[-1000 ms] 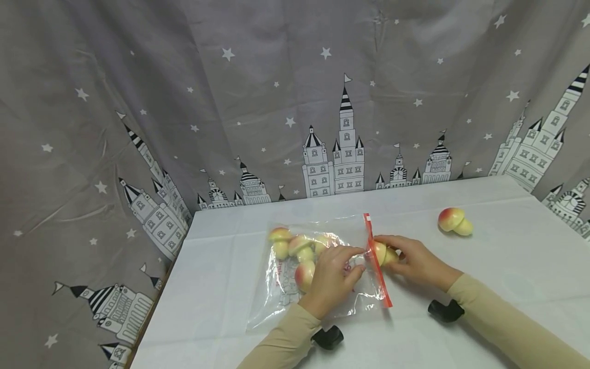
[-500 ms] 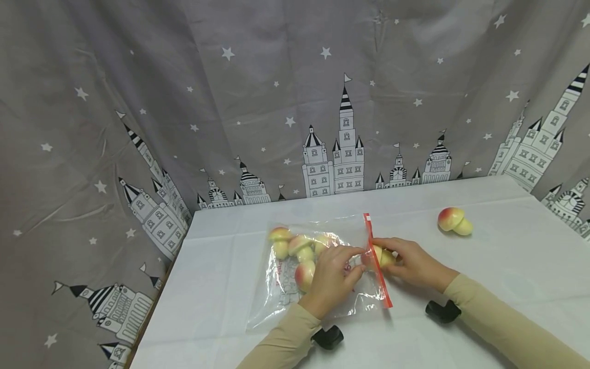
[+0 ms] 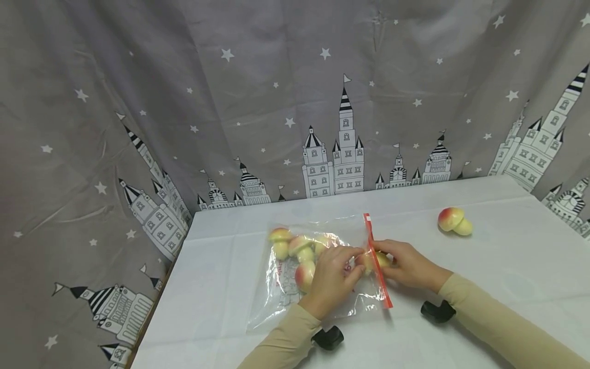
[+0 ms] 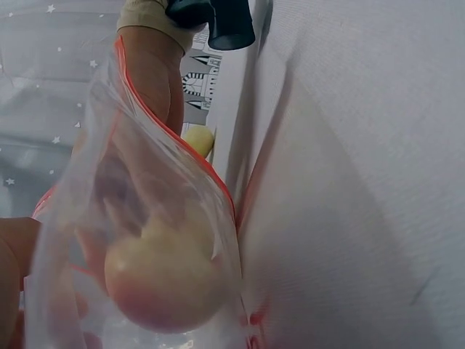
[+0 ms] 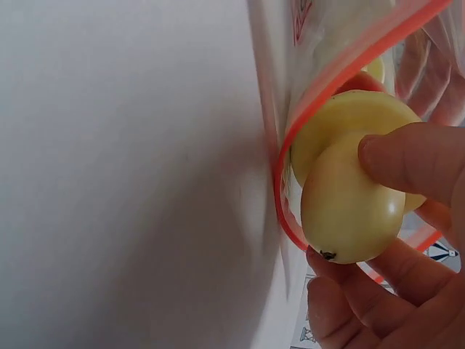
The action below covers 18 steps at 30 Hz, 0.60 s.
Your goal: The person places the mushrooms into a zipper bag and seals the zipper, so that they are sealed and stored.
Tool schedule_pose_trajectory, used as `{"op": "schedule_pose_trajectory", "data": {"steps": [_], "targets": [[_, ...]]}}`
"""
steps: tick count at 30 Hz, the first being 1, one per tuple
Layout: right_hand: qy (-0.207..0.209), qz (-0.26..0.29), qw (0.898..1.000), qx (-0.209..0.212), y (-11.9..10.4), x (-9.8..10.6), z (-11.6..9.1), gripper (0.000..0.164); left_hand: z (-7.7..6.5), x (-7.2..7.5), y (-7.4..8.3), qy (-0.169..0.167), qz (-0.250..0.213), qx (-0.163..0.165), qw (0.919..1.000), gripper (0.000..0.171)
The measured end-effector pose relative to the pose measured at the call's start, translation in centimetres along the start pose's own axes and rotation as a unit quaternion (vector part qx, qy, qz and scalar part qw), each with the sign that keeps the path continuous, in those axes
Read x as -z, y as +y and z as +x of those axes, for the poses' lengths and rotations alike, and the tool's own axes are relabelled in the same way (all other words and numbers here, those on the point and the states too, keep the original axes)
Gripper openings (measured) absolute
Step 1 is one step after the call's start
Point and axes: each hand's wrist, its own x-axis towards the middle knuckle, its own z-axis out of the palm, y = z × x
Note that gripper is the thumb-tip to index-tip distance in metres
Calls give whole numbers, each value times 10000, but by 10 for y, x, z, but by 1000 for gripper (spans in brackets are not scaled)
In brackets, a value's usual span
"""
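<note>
In the head view, a clear zip bag point(image 3: 272, 302) with a red-edged mouth lies flat-bottomed on the table, several toy mushrooms point(image 3: 305, 275) inside. My left hand point(image 3: 334, 277) lies over the bag and grips its upper layer near the raised mouth. Thumb and fingers of my right hand point(image 3: 410, 264) hold another toy mushroom point(image 5: 352, 203) by its pale yellow stem. That mushroom's cap point(image 4: 167, 283) is inside the bag, seen through the plastic in the left wrist view; the stem's end still sticks out past the red edge point(image 5: 280, 174).
One more red-and-yellow toy mushroom point(image 3: 454, 221) lies at the back right of the white table point(image 3: 507, 230). Behind the table hangs a grey curtain point(image 3: 258, 102) printed with castles and stars. Black wrist mounts point(image 3: 328, 338) sit under both sleeves.
My right hand has moved a little left, pushing the held toy mushroom farther through the bag's mouth. The left hand and the bag have stayed in place.
</note>
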Motion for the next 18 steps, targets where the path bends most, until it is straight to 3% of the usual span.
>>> {"op": "schedule_pose_trajectory", "data": {"steps": [8, 18], "targets": [[-165, 80, 9994, -296, -2, -5, 5, 44, 0, 1, 1, 3, -67, 18, 10000, 26], [-115, 113, 9998, -143, -6, -14, 11, 30, 1, 1, 3, 70, -111, 50, 9999, 28]]}}
